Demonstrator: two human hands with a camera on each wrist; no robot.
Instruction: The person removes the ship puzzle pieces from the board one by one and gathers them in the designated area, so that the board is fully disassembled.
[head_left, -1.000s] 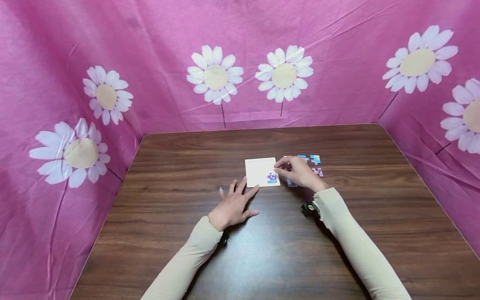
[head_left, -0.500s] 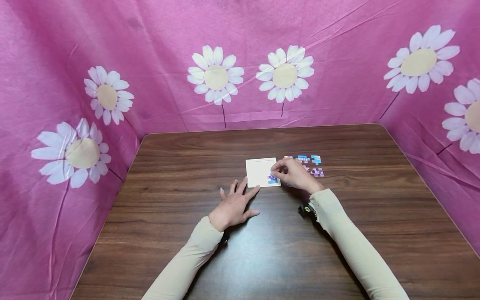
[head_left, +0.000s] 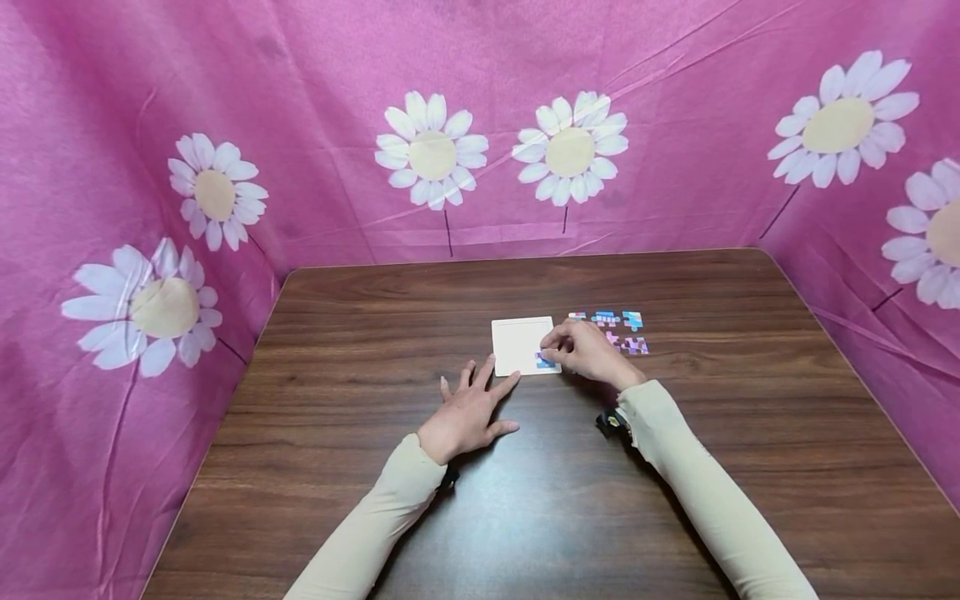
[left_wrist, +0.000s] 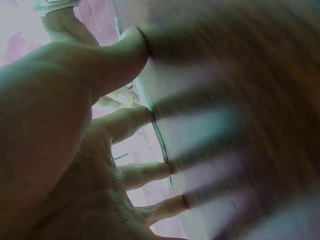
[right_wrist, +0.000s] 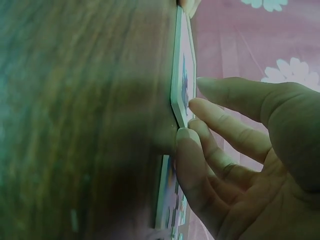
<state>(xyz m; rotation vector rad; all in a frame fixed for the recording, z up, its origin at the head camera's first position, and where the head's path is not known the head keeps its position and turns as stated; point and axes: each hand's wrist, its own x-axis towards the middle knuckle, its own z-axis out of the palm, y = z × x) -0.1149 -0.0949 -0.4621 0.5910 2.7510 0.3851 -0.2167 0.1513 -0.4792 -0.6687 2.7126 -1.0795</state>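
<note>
A white puzzle board [head_left: 514,343] with a raised rim lies flat on the table, blue and purple puzzle pieces [head_left: 543,361] in its near right corner. My left hand [head_left: 463,417] is spread palm down, the tips of its index and middle fingers right at the board's near left edge. Over the right side of the board, my right hand [head_left: 588,350] pinches at a puzzle piece mostly covered by its fingertips. In the right wrist view, the thumb [right_wrist: 225,92] and index finger of that hand meet the board's surface beside the coloured print [right_wrist: 185,80].
Several loose puzzle pieces [head_left: 633,333] lie in rows right of the board, some hidden behind my right hand. The brown wooden table [head_left: 375,317] ends at a pink curtain [head_left: 322,125] with white flowers, behind and on both sides.
My right hand has moved left from the board's right edge onto the coloured corner, and its fingertips have come lower over the purple part. The left hand stays in place.
</note>
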